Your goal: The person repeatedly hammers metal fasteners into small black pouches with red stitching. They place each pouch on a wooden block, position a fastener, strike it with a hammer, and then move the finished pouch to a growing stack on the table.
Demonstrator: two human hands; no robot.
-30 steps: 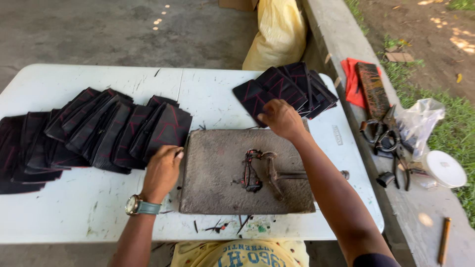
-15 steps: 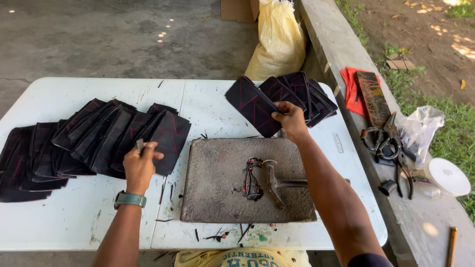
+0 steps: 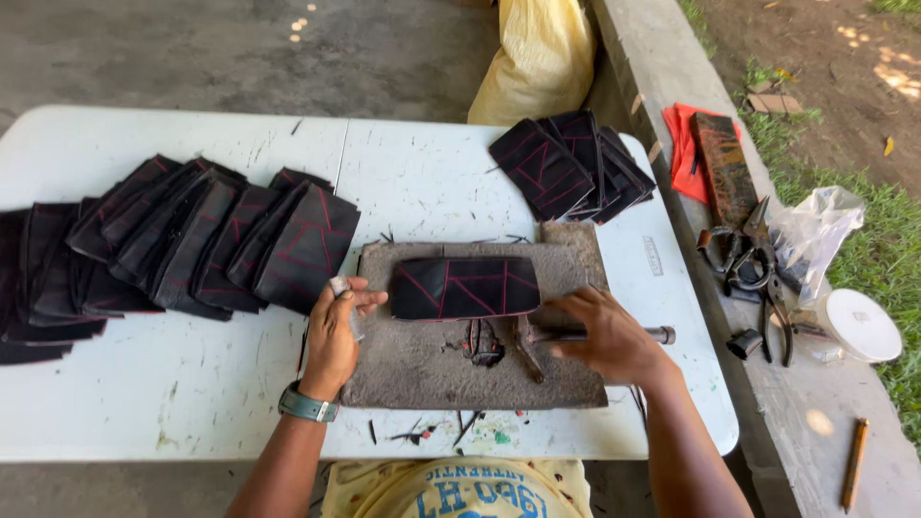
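A black rectangular pouch with red stitching point(image 3: 465, 287) lies on the grey slab point(image 3: 413, 369); the left hand point(image 3: 331, 336) pinches a small pale tool point(image 3: 342, 291), the right hand point(image 3: 609, 338) grips a metal handle point(image 3: 655, 335)

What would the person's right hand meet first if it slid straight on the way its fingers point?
Probably the black pouch with red stitching on the grey slab; the right hand points left toward its right end, though height is unclear.

Pouch point(image 3: 464, 287): black, red stitch lines. Slab point(image 3: 422, 369): grey. Table point(image 3: 422, 182): white. Sack point(image 3: 537, 58): yellow. Cloth point(image 3: 681, 149): red.
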